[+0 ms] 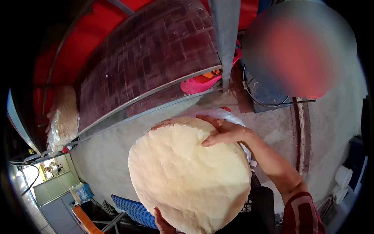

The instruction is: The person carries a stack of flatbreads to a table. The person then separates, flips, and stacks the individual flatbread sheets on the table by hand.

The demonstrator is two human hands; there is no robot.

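Observation:
A large, thick round slab [187, 175], cream-coloured with a dented surface and a browner upper rim, fills the middle of the view. It looks like a big flat bread. My right hand [226, 132] grips its upper right edge, thumb on the near face and the other fingers partly hidden behind. At the lower left edge, my left hand [163, 224] holds the slab too; only part of it shows. Clear plastic [233, 117] sticks out behind the top edge, mostly covered by the slab.
A dark red table with a brick-like pattern [152, 54] stands ahead, with a pink bag [200, 84] beneath its edge. Plastic-wrapped goods [64, 117] lie left. A blue mesh seat [132, 210] is at lower left. A blue container [269, 95] stands at upper right.

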